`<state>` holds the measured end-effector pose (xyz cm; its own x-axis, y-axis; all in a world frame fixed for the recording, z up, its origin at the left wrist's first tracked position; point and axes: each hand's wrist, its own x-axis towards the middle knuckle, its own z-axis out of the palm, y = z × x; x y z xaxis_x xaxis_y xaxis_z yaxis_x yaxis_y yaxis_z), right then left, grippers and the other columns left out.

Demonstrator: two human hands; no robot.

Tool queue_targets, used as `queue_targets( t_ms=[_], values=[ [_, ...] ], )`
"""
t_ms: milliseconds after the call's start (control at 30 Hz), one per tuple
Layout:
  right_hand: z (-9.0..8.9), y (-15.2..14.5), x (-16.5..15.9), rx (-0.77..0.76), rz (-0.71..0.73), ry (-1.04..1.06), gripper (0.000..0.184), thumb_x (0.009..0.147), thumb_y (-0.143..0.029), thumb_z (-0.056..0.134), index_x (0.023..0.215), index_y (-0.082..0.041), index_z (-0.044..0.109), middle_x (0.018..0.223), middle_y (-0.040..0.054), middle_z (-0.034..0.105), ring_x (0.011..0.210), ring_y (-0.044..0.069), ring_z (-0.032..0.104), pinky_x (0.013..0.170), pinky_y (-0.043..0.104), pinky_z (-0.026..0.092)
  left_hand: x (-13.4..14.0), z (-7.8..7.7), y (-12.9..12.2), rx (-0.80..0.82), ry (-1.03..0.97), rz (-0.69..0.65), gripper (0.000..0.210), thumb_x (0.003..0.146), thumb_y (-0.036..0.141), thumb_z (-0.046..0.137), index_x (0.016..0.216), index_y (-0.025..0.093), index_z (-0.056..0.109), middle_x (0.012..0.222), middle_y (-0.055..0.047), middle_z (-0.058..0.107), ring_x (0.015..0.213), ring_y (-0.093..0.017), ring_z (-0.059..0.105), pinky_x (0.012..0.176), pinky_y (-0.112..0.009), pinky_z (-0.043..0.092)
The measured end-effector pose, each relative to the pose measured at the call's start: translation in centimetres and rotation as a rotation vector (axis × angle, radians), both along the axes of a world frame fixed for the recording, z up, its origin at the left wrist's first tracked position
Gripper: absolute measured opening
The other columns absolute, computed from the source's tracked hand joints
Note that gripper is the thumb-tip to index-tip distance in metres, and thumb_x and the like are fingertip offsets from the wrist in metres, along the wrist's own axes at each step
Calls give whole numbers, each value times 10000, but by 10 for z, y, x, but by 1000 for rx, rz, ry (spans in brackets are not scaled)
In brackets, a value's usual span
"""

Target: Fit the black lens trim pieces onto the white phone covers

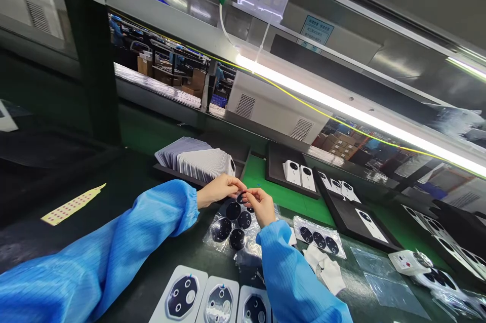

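Note:
My left hand (219, 190) and my right hand (261, 206) meet fingertip to fingertip, both closed in a pinch. A thin dark edge shows between the fingertips, too small and covered to name. Just below them lies a clear plastic sheet with several round black discs (237, 239), each with small ring-shaped holes; the farthest discs are partly hidden by my fingers. Nearest to me, white plates with black octagonal camera panels (218, 304) stand in a row. My right sleeve covers part of that row.
Behind my left hand, a black tray holds fanned white plates (201, 162). More plates lie in black trays (353, 216) at right. Bagged discs (319, 240), crumpled white wipes (325, 268), clear bags (391, 280) and a white dispenser bottle (408, 262) are nearby. A yellow dotted sticker strip (74, 205) lies left.

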<state>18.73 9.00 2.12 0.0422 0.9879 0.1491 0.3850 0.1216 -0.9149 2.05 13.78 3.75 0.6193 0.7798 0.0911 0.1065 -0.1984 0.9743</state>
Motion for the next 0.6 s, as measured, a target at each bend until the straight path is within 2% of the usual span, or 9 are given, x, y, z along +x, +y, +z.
queue_targets(
  t_ms=[267,600],
  values=[
    [-2,-3,-5,-40,18,122,131,895,-261,636,922,-133,629,912,12,657,812,140,649,721,317,558,4,-4,-3,154,12,42,181,921,305,604,951,129,635,944,-31,667,874,-180,652,809,-383,542],
    [-9,2,-2,-58,18,179,185,913,-295,610,1013,-141,624,996,33,654,862,157,648,758,347,556,5,-1,-7,287,102,105,194,927,322,593,935,133,638,931,-28,669,859,-176,653,806,-378,541]
  ],
)
